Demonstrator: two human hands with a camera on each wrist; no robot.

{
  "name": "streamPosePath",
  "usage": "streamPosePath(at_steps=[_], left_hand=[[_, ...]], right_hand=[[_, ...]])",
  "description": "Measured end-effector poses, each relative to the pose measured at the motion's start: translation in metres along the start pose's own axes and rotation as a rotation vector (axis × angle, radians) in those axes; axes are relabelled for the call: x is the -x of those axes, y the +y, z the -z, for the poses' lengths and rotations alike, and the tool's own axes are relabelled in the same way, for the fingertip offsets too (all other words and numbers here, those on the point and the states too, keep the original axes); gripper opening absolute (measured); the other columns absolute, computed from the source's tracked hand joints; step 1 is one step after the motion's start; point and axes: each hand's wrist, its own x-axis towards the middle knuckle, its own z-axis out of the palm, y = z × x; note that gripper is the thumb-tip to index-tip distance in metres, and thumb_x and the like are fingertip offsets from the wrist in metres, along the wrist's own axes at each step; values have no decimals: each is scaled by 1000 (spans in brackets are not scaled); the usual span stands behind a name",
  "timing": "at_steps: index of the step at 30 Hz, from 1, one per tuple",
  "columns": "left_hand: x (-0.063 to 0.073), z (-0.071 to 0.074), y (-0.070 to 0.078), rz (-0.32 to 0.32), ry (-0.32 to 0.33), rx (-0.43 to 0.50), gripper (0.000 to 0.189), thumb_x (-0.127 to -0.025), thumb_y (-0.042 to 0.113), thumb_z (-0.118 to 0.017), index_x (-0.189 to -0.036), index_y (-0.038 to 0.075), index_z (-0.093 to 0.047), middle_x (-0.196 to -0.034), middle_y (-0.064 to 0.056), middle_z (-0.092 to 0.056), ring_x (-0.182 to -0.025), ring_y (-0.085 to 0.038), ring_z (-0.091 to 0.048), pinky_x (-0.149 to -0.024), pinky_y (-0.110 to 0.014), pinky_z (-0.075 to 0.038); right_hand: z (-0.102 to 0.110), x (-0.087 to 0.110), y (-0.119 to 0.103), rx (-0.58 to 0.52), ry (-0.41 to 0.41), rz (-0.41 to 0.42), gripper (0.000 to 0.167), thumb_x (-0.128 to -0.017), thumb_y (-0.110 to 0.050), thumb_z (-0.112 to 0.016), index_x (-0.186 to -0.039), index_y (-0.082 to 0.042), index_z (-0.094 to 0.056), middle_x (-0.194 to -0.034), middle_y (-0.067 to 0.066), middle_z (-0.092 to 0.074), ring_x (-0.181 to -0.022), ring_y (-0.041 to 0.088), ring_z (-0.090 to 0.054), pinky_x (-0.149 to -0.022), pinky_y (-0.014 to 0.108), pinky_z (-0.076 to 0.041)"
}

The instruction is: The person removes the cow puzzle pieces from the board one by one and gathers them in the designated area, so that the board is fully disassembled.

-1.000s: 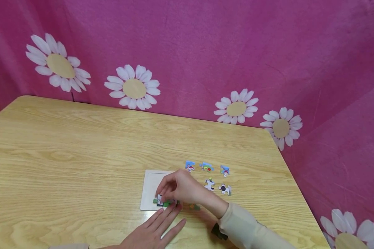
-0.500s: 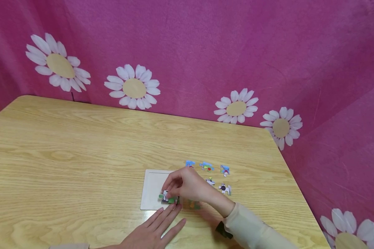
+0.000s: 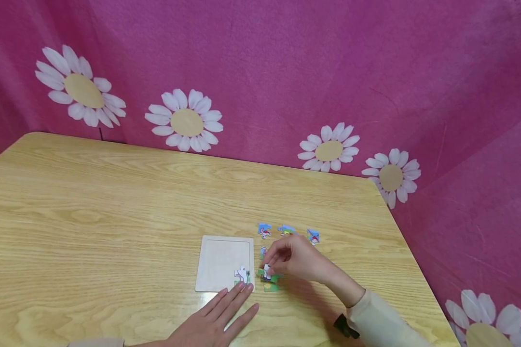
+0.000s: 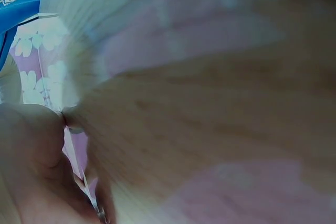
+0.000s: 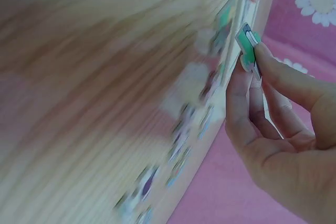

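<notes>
My right hand [image 3: 298, 260] pinches a green-and-white jigsaw piece [image 3: 267, 273] between thumb and fingers, just right of the pale wooden puzzle board [image 3: 217, 260]. In the right wrist view, that held piece [image 5: 247, 47] is seen tilted, raised over the tabletop. A white-and-green jigsaw piece [image 3: 242, 274] lies in the board's near right corner. My left hand [image 3: 217, 315] lies with its fingers extended, tips at the board's near edge beside that piece. The left wrist view is blurred and shows only part of the left hand [image 4: 39, 166].
Loose jigsaw pieces lie right of the board: a blue piece [image 3: 265, 230], another with blue sky [image 3: 313, 235], and an orange-green piece [image 3: 271, 287] below my right hand, which hides others. The wooden table [image 3: 113, 217] meets a pink daisy-print cloth [image 3: 260, 72] behind.
My right hand has lifted the green-and-white jigsaw piece off the board and moved right with it, uncovering the white piece in the corner. My left hand has stayed in place.
</notes>
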Motion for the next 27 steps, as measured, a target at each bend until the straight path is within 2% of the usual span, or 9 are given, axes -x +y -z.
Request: streamPosePath(at_steps=[4, 12, 17, 21, 27], left_hand=[[-1, 1, 1, 3, -20, 16, 75, -99, 65, -26, -144, 8, -44, -150, -21, -37, -138, -31, -37, -118, -34, -6], [-1, 2, 0, 1, -24, 6, 76, -98, 66, -24, -145, 8, -41, -150, -21, -37, -137, -31, -39, -118, -34, -6], [0, 3, 0, 11, -51, 42, 77, -98, 66, -28, -147, 7, -40, -152, -21, -34, -140, -31, -34, -118, -33, -1], [0, 2, 0, 7, -36, 31, 77, -98, 66, -27, -146, 8, -41, -151, -21, -36, -138, -31, -37, -118, -33, -3], [0, 1, 0, -2, -14, 15, 75, -99, 65, -25, -144, 8, -43, -149, -21, -37, -137, -31, -39, -119, -34, -6]], right_hand=[[9, 15, 9, 10, 22, -38, 9, -81, 6, -75, -84, -2, -73, -82, 4, -72, -70, 9, -65, -63, 25, -55], [14, 35, 21, 10, 20, -96, 6, -82, 4, -75, -85, -1, -73, -83, 6, -72, -70, 10, -65, -62, 25, -55], [11, 39, 24, 72, 53, -95, 11, -78, 3, -79, -84, -5, -74, -80, 1, -71, -69, 8, -63, -63, 25, -55], [8, 40, 23, 127, 83, -93, 16, -74, 3, -82, -83, -7, -74, -78, -3, -69, -68, 6, -60, -63, 25, -54], [9, 41, 21, 97, 84, -80, 14, -77, 5, -79, -85, -6, -74, -81, 1, -71, -69, 8, -62, -63, 25, -54]])
